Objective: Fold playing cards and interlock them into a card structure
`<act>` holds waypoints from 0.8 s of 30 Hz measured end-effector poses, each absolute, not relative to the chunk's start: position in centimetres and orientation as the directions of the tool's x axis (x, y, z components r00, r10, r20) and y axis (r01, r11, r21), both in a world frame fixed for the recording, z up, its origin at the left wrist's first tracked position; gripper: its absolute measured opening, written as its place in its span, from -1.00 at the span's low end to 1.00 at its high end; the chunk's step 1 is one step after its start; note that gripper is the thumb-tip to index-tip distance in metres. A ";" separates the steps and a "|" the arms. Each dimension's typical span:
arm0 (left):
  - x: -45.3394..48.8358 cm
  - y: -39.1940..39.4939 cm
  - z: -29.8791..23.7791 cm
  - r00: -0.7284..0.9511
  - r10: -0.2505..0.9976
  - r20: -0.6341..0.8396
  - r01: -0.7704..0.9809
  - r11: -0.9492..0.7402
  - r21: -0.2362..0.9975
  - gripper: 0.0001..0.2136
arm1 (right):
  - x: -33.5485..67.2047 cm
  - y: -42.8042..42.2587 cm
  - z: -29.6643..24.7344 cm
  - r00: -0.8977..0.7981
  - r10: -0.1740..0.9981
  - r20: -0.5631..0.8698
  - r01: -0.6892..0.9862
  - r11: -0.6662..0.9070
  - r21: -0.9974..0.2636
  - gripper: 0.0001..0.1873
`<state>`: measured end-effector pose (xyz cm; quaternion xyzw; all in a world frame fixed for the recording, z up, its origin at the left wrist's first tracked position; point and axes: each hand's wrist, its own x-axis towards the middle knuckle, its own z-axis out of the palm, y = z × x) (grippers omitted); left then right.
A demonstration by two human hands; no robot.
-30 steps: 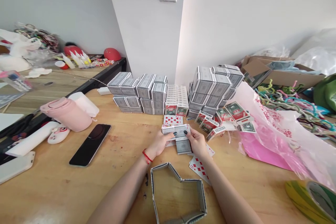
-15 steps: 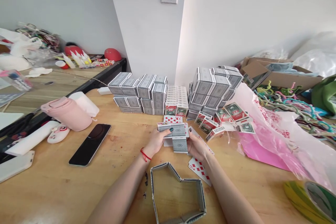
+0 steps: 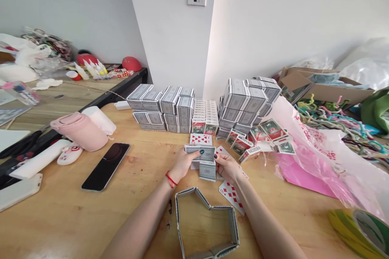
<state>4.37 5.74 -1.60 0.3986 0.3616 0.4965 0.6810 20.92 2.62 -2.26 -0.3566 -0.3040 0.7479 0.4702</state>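
Note:
Between my hands is a strip of joined playing cards [image 3: 208, 171] with grey patterned backs, one part hanging down at a right angle to the other. My left hand [image 3: 181, 164] grips its left end, thumb on top. At the right end, the fingers of my right hand [image 3: 226, 166] pinch the edge near the fold. Behind the strip, face-up playing cards [image 3: 200, 139] with red hearts lie on the table. A diamond card [image 3: 231, 197] rests under my right forearm. Nearer me stands a heart-shaped frame [image 3: 207, 208] of folded cards.
Stacked card blocks [image 3: 174, 101] and a taller stack [image 3: 243, 97] stand along the wall, card boxes [image 3: 198, 126] between them. Loose card boxes [image 3: 241, 144] lie right, beside pink plastic [image 3: 299, 174]. A phone [image 3: 106, 166] and pink cup [image 3: 82, 131] are left; tape [image 3: 349, 226] is front right.
The hanging part of the card strip has turned and swung slightly lower. My right fingers have moved in to pinch at the fold, and my left hand has shifted slightly right.

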 end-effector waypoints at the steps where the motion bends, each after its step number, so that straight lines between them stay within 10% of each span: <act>1: 4.4 5.7 -1.6 0.237 0.966 -0.099 -0.381 0.187 0.906 -0.60 | 20.9 2.7 -2.2 -0.287 0.922 -0.260 -0.480 -0.373 -0.794 -0.78; 13: 4.8 5.4 -0.9 0.173 0.981 -0.085 -0.198 0.119 0.973 -0.71 | 20.6 3.3 -2.9 0.035 0.970 -0.239 -0.187 -0.229 -0.955 -0.57; 24: 4.8 5.5 -1.3 0.238 0.962 -0.132 -0.219 0.186 0.958 -0.70 | 20.5 2.7 -1.8 -0.113 0.991 -0.072 -0.077 -0.081 -0.994 -0.73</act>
